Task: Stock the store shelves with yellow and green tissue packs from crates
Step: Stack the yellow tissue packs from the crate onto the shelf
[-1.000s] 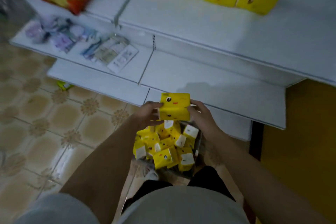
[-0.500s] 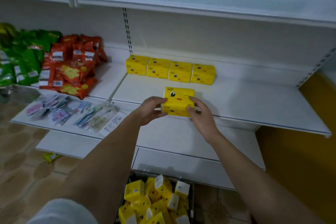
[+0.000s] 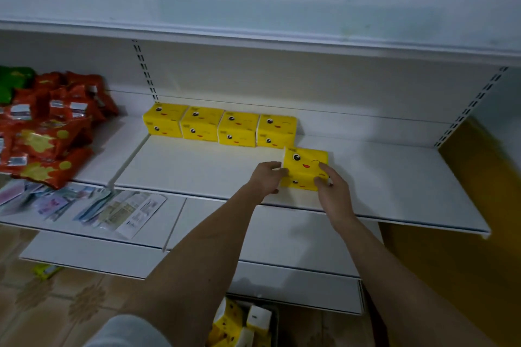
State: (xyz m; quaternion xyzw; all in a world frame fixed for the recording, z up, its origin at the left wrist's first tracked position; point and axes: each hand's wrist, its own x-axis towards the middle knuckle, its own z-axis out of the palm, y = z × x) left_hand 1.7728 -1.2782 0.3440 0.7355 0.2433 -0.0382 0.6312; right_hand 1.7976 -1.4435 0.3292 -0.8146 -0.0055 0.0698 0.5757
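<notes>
Both hands grip one yellow tissue pack [image 3: 306, 167] on the shelf [image 3: 394, 191]: my left hand [image 3: 267, 177] on its left end, right hand [image 3: 332, 189] on its right. Long axis runs left-right; the row of four packs [image 3: 220, 128] sits just behind-left, so I judge it needs pushing back.

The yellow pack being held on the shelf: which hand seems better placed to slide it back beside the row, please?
Probably the right hand: it grips the held pack's front right corner, while the left hand sits on its side nearest the row.
</notes>
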